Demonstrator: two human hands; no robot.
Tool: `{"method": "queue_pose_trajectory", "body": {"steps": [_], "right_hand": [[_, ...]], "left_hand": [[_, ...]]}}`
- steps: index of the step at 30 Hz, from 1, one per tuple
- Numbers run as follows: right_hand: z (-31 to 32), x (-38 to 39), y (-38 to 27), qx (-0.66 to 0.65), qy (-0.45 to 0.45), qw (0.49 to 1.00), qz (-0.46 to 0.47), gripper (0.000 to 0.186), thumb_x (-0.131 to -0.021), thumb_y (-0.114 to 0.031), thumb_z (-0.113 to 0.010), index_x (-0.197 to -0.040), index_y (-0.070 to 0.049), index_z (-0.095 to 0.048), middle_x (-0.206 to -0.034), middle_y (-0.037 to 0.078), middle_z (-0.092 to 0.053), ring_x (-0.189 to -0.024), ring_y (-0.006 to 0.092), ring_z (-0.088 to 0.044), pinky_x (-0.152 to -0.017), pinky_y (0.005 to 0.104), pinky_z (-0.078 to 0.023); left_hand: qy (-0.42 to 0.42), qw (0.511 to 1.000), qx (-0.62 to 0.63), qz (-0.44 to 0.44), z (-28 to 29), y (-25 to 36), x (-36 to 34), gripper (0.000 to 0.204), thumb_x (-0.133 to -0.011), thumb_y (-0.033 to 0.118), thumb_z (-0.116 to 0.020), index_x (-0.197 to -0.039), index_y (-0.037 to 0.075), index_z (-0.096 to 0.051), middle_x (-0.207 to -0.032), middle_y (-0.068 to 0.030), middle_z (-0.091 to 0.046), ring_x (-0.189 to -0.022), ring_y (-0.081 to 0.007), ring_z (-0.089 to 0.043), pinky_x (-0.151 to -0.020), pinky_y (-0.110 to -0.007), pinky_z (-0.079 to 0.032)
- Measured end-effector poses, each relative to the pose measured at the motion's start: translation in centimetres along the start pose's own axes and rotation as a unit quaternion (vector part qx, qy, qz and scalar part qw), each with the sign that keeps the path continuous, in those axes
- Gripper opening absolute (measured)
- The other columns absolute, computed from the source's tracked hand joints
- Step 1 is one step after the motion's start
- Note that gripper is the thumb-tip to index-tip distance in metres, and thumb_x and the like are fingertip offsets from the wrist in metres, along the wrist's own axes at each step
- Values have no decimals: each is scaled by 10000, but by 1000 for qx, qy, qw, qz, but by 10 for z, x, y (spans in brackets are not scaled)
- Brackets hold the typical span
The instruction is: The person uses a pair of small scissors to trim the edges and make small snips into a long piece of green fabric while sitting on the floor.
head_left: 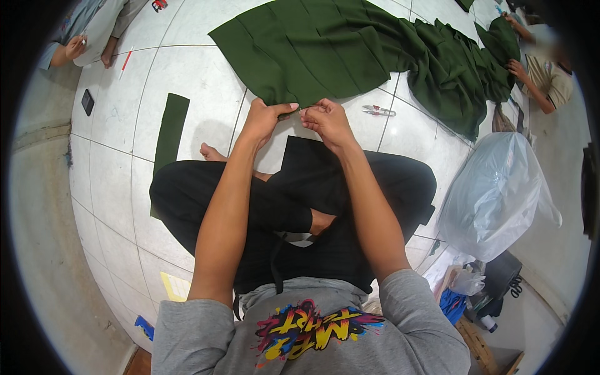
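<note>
- Green cloth (312, 53) lay spread over white floor tiles (112, 181), its near edge at both hands.
- Left hand (265, 120) pinched that edge; right hand (326, 124) narrowed to closed fingertips beside it, contents too small to tell.
- Snips (379, 111) lay just off the cloth's near edge.
- Grey shirt (412, 331), nearer than the cloth, bore bright printed lettering.
- Tile stretched leftward from the cloth to a green strip (172, 128).

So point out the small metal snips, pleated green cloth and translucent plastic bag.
Small metal snips (379, 111), head view: middle of the body.
Pleated green cloth (312, 55), head view: broad, spread-out part.
Translucent plastic bag (494, 194), head view: middle of its side.
</note>
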State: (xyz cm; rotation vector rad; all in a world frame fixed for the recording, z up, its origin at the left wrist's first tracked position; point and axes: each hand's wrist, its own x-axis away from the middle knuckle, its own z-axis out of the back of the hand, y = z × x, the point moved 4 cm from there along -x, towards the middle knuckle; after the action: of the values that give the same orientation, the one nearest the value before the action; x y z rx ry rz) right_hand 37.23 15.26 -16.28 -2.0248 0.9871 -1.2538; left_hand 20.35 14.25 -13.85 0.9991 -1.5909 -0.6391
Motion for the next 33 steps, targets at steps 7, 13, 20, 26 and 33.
{"method": "queue_pose_trajectory", "body": {"steps": [7, 13, 20, 26, 33], "right_hand": [[1, 1, 4, 2, -6, 1000, -14, 193, -855, -26, -704, -992, 52, -591, -821, 64, -649, -752, 124, -627, -711, 268, -531], [9, 19, 8, 76, -20, 996, -39, 126, -886, -77, -681, -964, 21, -694, -791, 31, -644, -695, 103, -597, -648, 255, -499], [15, 73, 0, 276, 38, 958, 62, 155, -867, -138, -701, -882, 14, -728, -731, 14, -661, -637, 85, -590, -613, 232, -465], [6, 158, -14, 442, 51, 891, 90, 177, -823, -151, -707, -914, -2, -728, -789, 93, -699, -710, 184, -652, -690, 324, -521], [17, 129, -49, 616, 41, 775, 138, 249, -855, -178, -655, -988, 13, -745, -1012, 231, -718, -969, 395, -693, -883, 436, -538]], "left_hand": [[-2, 1000, 1, 11, 1, -2, 1, 326, -859, 28, -734, -1167, 42, -627, -1121, -63, -666, -1042, -181, -629, -866, -355, -493], [23, 988, 147, 37, 1, -16, -3, 339, -907, 49, -713, -1221, 2, -593, -1180, -100, -650, -1085, -231, -633, -924, -396, -535], [59, 965, 254, 29, 3, -28, -6, 334, -911, -5, -681, -1205, -93, -548, -1195, -193, -626, -1061, -330, -663, -962, -472, -575], [78, 964, 253, 23, 4, -21, -1, 388, -921, -15, -661, -1274, -70, -510, -1273, -181, -583, -1121, -325, -630, -994, -457, -559], [75, 954, 291, 7, 5, -18, 3, 287, -914, -62, -633, -1173, -111, -518, -1188, -202, -593, -1051, -333, -650, -932, -490, -611]]}}
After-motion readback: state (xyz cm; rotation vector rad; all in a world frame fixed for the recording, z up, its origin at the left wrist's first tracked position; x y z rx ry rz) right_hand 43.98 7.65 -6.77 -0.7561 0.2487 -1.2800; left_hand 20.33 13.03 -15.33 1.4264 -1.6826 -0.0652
